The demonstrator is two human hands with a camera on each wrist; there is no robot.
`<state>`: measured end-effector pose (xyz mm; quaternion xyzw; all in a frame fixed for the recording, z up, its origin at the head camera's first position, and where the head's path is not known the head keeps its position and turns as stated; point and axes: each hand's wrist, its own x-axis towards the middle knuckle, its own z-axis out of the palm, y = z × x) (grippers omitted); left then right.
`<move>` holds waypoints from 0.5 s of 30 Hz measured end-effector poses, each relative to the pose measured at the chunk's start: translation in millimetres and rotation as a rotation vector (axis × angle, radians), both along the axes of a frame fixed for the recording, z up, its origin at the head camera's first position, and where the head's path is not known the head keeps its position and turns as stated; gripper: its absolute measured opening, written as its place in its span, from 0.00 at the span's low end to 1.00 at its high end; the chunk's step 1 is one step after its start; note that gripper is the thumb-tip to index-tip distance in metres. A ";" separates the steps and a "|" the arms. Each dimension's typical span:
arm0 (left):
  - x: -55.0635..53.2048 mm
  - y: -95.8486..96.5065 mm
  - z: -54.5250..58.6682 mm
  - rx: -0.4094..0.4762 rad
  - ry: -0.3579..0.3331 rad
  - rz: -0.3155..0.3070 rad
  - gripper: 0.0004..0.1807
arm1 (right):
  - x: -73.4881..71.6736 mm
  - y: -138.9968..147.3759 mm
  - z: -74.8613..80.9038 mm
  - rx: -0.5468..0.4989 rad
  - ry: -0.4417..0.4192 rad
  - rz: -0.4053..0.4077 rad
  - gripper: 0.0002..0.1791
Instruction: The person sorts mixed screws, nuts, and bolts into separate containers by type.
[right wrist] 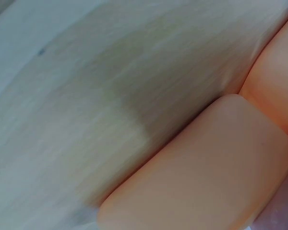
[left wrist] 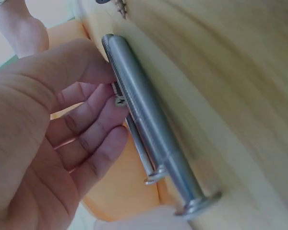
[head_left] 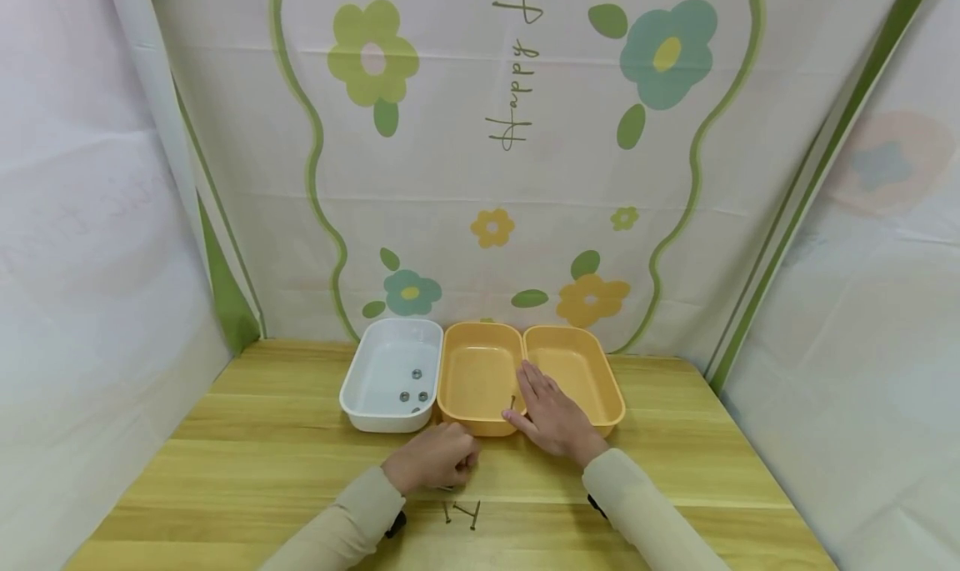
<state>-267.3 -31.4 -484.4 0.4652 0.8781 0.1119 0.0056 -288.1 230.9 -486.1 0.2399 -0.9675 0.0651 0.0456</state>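
My left hand [head_left: 435,456] is curled low over the table, just before the middle yellow tray [head_left: 480,428]. In the left wrist view its thumb and fingers pinch long flat-headed metal bolts [left wrist: 153,129]; a small cross-slot screw head [left wrist: 120,101] shows at the fingertips. My right hand [head_left: 555,417] reaches palm down over the adjoining walls of the middle and right yellow trays, fingers straight. By its thumb tip a thin dark screw [head_left: 513,402] stands upright; whether they touch I cannot tell.
A white tray [head_left: 386,422] on the left contains several metal nuts [head_left: 417,374]. The right yellow tray [head_left: 577,363] adjoins the middle one. Several bronze screws [head_left: 474,516] lie on the wooden table [head_left: 225,488] before my left hand. Flowered cloth [head_left: 491,167] hangs behind the trays.
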 end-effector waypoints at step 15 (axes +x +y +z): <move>4.7 -6.3 23.9 0.010 0.084 -0.052 0.18 | 0.6 -0.9 0.6 0.002 0.003 -0.002 0.50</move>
